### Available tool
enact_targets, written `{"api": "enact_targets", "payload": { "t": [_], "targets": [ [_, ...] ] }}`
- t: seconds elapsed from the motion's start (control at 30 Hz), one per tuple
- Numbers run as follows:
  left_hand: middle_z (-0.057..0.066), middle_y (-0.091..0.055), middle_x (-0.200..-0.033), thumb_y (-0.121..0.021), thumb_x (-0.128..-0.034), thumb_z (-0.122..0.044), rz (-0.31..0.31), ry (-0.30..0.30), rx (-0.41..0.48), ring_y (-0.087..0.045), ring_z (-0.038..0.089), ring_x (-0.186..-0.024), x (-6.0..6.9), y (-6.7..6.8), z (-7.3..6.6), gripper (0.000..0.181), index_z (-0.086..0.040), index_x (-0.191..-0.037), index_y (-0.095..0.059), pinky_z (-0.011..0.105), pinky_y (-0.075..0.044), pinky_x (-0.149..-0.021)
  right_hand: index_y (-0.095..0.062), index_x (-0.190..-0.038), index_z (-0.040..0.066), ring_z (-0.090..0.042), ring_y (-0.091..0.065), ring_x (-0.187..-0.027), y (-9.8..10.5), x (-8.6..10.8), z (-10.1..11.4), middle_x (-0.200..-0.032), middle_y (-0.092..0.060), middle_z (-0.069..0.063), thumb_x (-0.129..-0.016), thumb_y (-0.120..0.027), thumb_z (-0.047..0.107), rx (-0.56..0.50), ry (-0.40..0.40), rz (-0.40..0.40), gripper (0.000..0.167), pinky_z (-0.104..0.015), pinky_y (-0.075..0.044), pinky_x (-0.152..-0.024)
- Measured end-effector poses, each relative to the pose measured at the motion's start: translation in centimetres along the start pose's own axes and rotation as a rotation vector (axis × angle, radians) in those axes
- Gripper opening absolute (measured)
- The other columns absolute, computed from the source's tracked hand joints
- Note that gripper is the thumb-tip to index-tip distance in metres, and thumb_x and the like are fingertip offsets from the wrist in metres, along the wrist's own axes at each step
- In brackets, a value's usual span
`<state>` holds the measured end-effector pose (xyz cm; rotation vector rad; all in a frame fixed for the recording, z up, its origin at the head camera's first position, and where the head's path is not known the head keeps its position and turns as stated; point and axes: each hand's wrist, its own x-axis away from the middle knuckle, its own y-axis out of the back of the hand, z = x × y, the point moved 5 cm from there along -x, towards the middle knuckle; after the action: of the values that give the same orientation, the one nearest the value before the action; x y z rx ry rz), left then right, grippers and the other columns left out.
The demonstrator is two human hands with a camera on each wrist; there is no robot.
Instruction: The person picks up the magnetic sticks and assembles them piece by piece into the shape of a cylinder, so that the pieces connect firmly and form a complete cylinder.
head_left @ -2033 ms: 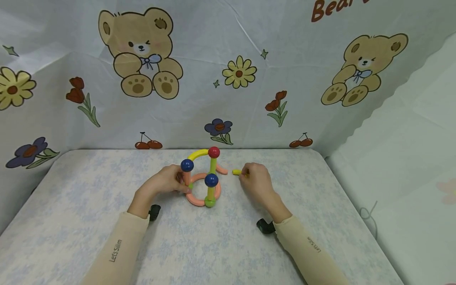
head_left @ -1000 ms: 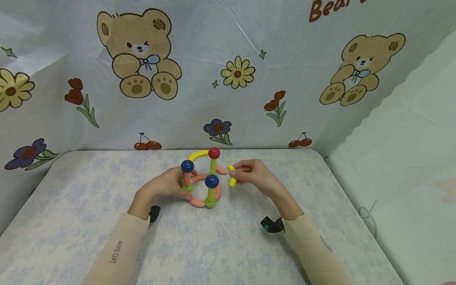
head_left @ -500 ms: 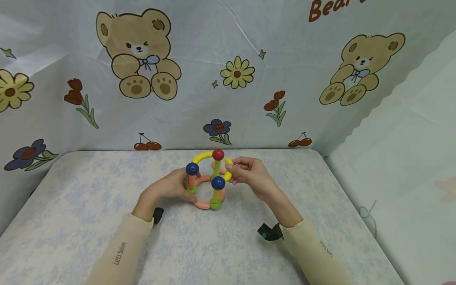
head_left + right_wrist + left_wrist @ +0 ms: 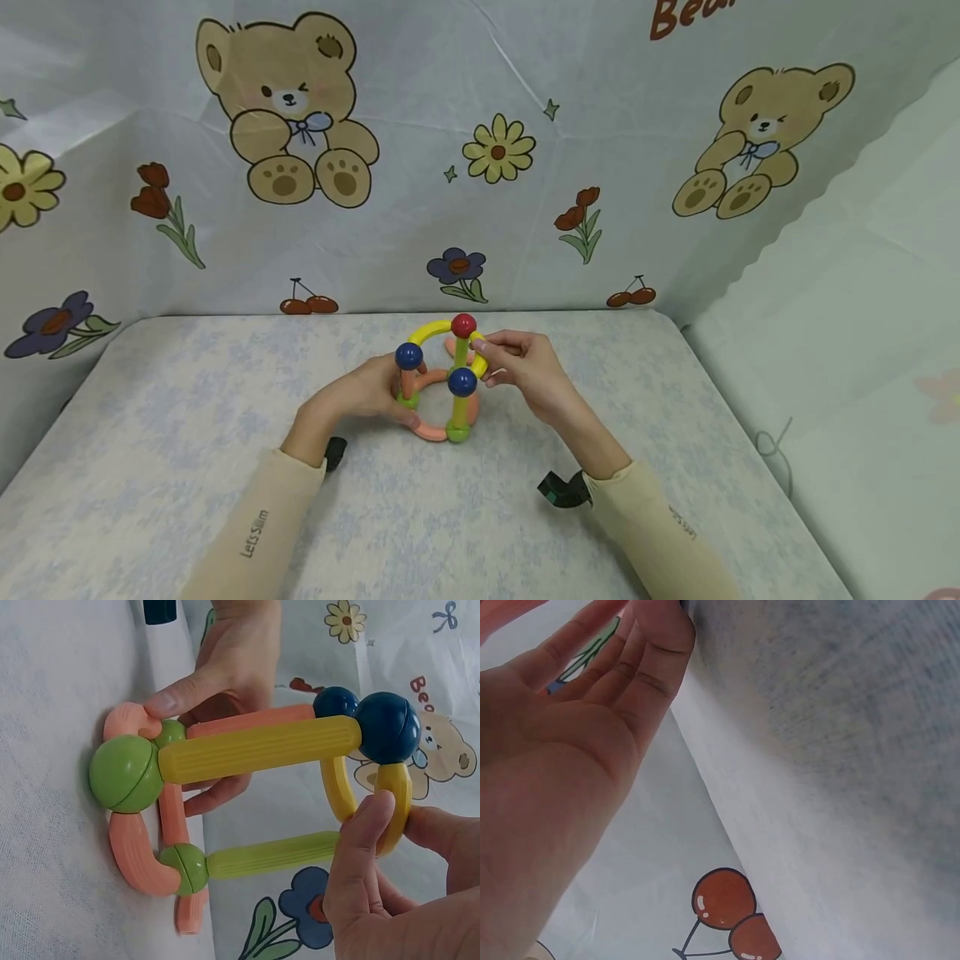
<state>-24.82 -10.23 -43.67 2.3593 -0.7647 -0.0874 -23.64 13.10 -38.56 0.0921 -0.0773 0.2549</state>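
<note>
A ball-and-rod toy frame stands on the table, with a ring of curved pink rods (image 4: 429, 432) and green balls (image 4: 126, 774) below. Upright rods carry two blue balls (image 4: 462, 382) and a red ball (image 4: 463, 325). My left hand (image 4: 367, 390) grips the frame's left side, its thumb on a curved pink rod and its fingers behind. Between thumb and fingers my right hand (image 4: 528, 367) pinches a curved yellow rod (image 4: 394, 795). One end of that rod touches the front blue ball; the other lies by the red ball, contact hidden by fingers.
Another pink rod (image 4: 450, 346) shows behind the frame, close to its base. The pale patterned table (image 4: 465, 525) ends at the back against a white cloth (image 4: 420, 192) printed with bears and flowers. A thin cable (image 4: 780, 458) lies at right, beyond the table's edge.
My right hand picked the yellow rod up from the table, turned it, and brought it left against the front blue ball and beside the red one. The frame shifted slightly right with my left hand.
</note>
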Motion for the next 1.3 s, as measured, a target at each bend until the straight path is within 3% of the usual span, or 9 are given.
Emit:
{"api": "enact_targets", "payload": {
  "t": [0.13,0.27,0.4,0.5,0.63,0.8,0.9,1.07,1.3],
  "targets": [
    [0.008,-0.066,-0.107,-0.097,-0.0765,-0.016,-0.008,0.015,-0.02,-0.059,0.024,-0.099,0.0,0.1,-0.1,0.046,-0.007,-0.107,-0.064,0.042,-0.049,-0.088,-0.068,-0.127,-0.007,-0.022,-0.069,-0.083,0.2,-0.1,0.2,-0.099,-0.073,-0.009,-0.107,-0.065,0.032,0.064,-0.002,0.034,0.044,-0.029,-0.063,-0.076],
    [0.008,-0.065,-0.106,-0.096,-0.0773,-0.018,-0.006,0.023,-0.036,-0.058,0.025,-0.094,0.1,0.2,0.0,0.048,-0.007,-0.11,-0.062,0.039,-0.049,-0.083,-0.064,-0.135,-0.003,-0.033,-0.07,-0.099,0.9,0.1,0.4,-0.108,-0.071,-0.015,-0.108,-0.058,0.047,0.175,0.003,0.21,0.057,-0.041,-0.063,-0.088],
    [0.007,-0.066,-0.1,-0.095,-0.0789,-0.018,0.004,0.009,-0.04,-0.06,0.023,-0.087,0.3,0.5,0.2,0.049,-0.007,-0.114,-0.063,0.037,-0.051,-0.078,-0.061,-0.14,0.006,-0.036,-0.068,-0.112,1.1,0.5,0.1,-0.121,-0.07,-0.011,-0.097,-0.077,0.04,0.379,0.048,0.43,0.057,-0.044,-0.06,-0.095],
    [0.005,-0.066,-0.095,-0.094,-0.0796,-0.017,0.008,0.001,-0.037,-0.061,0.021,-0.084,0.4,0.8,0.6,0.045,-0.008,-0.111,-0.064,0.036,-0.052,-0.077,-0.064,-0.133,0.009,-0.03,-0.069,-0.107,0.0,0.6,-0.7,-0.118,-0.071,-0.009,-0.086,-0.09,0.034,0.549,0.098,0.494,0.059,-0.036,-0.06,-0.088],
    [0.004,-0.066,-0.091,-0.094,-0.0796,-0.017,0.01,-0.014,-0.033,-0.06,0.02,-0.082,0.4,0.9,1.0,0.044,-0.008,-0.112,-0.066,0.035,-0.052,-0.075,-0.057,-0.146,0.01,-0.023,-0.067,-0.094,-2.4,0.7,-1.7,-0.109,-0.072,-0.006,-0.08,-0.094,0.032,0.715,0.185,0.444,0.078,-0.032,-0.057,-0.078],
    [0.005,-0.067,-0.09,-0.096,-0.0771,-0.014,0.0,-0.005,-0.027,-0.061,0.018,-0.08,0.1,1.1,1.4,0.042,-0.009,-0.106,-0.065,0.032,-0.053,-0.073,-0.029,-0.167,0.016,-0.022,-0.06,-0.12,-3.6,0.7,-2.0,-0.146,-0.058,-0.007,-0.071,-0.1,0.034,0.846,0.322,0.288,0.12,-0.041,-0.053,-0.099],
    [0.008,-0.067,-0.092,-0.094,-0.0768,-0.008,0.02,-0.007,0.002,-0.062,0.019,-0.079,0.1,1.2,1.5,0.044,-0.008,-0.109,-0.065,0.033,-0.053,-0.072,-0.04,-0.162,0.015,-0.024,-0.061,-0.119,-3.5,0.5,-2.4,-0.144,-0.059,-0.01,-0.071,-0.101,0.034,0.881,0.311,0.259,0.111,-0.044,-0.054,-0.098],
    [0.011,-0.067,-0.091,-0.086,-0.0785,0.007,0.076,-0.017,0.05,-0.064,0.021,-0.078,0.4,1.6,1.4,0.044,-0.007,-0.114,-0.065,0.035,-0.054,-0.074,-0.066,-0.132,0.008,-0.019,-0.057,-0.084,-3.1,0.1,-3.3,-0.094,-0.067,0.0,-0.075,-0.098,0.032,0.874,0.216,0.296,0.07,-0.034,-0.05,-0.072],
    [0.008,-0.069,-0.087,-0.076,-0.0886,0.007,0.039,0.03,-0.028,-0.065,0.019,-0.076,0.6,2.4,1.4,0.027,-0.006,-0.111,-0.069,0.032,-0.054,-0.07,-0.067,-0.134,0.005,-0.024,-0.069,-0.119,-3.1,-0.4,-3.9,-0.13,-0.073,-0.008,-0.08,-0.094,0.023,0.81,0.269,0.37,0.063,-0.043,-0.055,-0.103]
  ]
}}
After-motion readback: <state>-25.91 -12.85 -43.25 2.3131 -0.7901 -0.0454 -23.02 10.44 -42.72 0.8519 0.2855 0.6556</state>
